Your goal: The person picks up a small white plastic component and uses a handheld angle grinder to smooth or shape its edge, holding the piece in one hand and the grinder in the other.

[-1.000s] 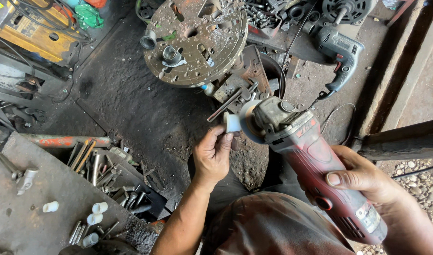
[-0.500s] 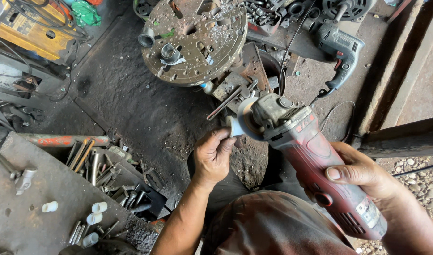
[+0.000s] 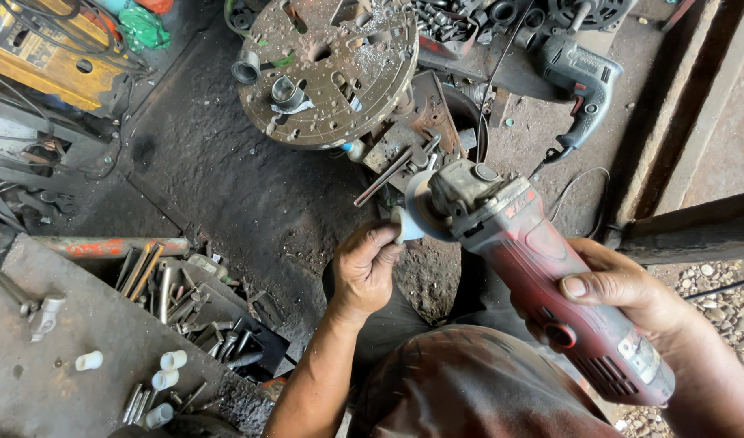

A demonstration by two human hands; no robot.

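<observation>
My right hand (image 3: 623, 288) grips the body of a dark red angle grinder (image 3: 542, 268), its head pointing up and left. My left hand (image 3: 365, 264) pinches a small white cylindrical piece (image 3: 405, 227) and holds it against the edge of the grinder's disc (image 3: 421, 212). Both hands hover over a dirty, dark workshop floor, just above my knee (image 3: 469, 389).
A round rusty metal plate (image 3: 327, 69) with holes lies ahead, with scrap metal beside it. A grey power drill (image 3: 579, 81) lies at the upper right. A tray of bolts and rods (image 3: 185, 300) sits at the left, with small white sleeves (image 3: 165, 369) on a grey block.
The grinder and my left hand shifted slightly down and right in view. The white piece has come closer against the disc edge.
</observation>
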